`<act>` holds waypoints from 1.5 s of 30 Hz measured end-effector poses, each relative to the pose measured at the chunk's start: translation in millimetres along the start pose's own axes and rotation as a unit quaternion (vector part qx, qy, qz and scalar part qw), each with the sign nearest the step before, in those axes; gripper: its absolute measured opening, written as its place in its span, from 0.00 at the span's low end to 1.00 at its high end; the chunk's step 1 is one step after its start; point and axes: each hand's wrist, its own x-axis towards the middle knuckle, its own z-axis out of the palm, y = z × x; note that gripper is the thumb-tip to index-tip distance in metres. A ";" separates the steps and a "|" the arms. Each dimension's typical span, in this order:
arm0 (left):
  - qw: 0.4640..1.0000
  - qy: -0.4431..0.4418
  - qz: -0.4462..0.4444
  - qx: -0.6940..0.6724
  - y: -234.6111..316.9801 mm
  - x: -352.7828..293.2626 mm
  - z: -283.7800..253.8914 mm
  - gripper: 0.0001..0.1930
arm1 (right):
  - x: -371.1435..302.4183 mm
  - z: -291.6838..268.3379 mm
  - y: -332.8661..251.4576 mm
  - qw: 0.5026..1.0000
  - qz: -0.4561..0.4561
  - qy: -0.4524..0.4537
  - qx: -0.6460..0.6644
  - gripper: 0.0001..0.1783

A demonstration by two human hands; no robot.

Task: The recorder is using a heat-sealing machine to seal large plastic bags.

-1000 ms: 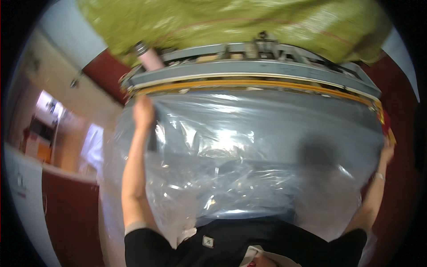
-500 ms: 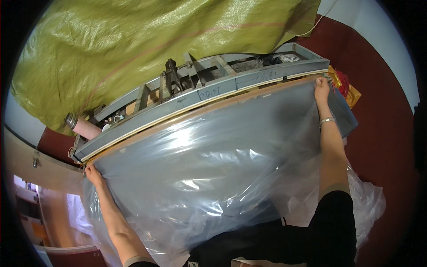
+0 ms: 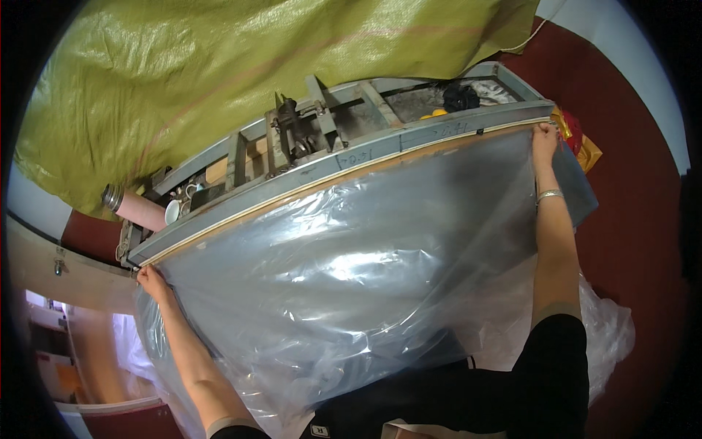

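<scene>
A wide sheet of clear plastic film (image 3: 351, 256) stretches between my two hands and hangs down toward my body. My left hand (image 3: 152, 281) is closed on its far left corner, beside the left end of a grey metal frame (image 3: 278, 179). At the frame's right end, my right hand (image 3: 544, 145) pinches the far right corner; a bracelet (image 3: 550, 195) circles that wrist. The film's far edge runs along a pale strip (image 3: 344, 170) on the near side of the frame. Folds and bright glare cover the film's middle.
Behind the frame hangs a yellow-green tarp (image 3: 278, 51). A pink flask (image 3: 139, 210) and a white cup (image 3: 173, 212) rest at the frame's left; a black bundle (image 3: 461, 96) lies inside its right end. Red and gold material (image 3: 581, 146) sits beyond my right hand, above dark red floor (image 3: 636, 241).
The view has shifted slightly, showing more of the frame's inside. Both hands keep hold of the film's corners, and its folds and glare have changed, with the film looking tauter.
</scene>
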 end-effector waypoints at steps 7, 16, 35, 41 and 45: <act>1.000 0.005 0.019 -0.024 9.9 -3.2 0.3 0.07 | 2.8 -5.4 -8.0 0.976 0.149 -0.114 0.113 0.09; 0.988 -0.155 0.006 0.007 69.2 -43.6 -7.6 0.05 | 8.1 -10.5 -62.5 0.996 0.046 0.021 -0.075 0.16; 0.903 -0.061 0.239 0.352 88.6 -102.7 -188.4 0.35 | -342.1 -36.8 -410.8 0.682 -0.130 -0.666 0.272 0.11; 0.828 -0.219 0.189 0.481 72.8 -183.3 -207.5 0.38 | -180.0 -84.2 -196.4 0.865 -0.144 -0.475 0.073 0.11; 0.815 -0.339 0.240 0.405 105.1 -306.2 -174.3 0.40 | -68.8 -145.5 -43.1 0.918 -0.134 -0.337 -0.158 0.16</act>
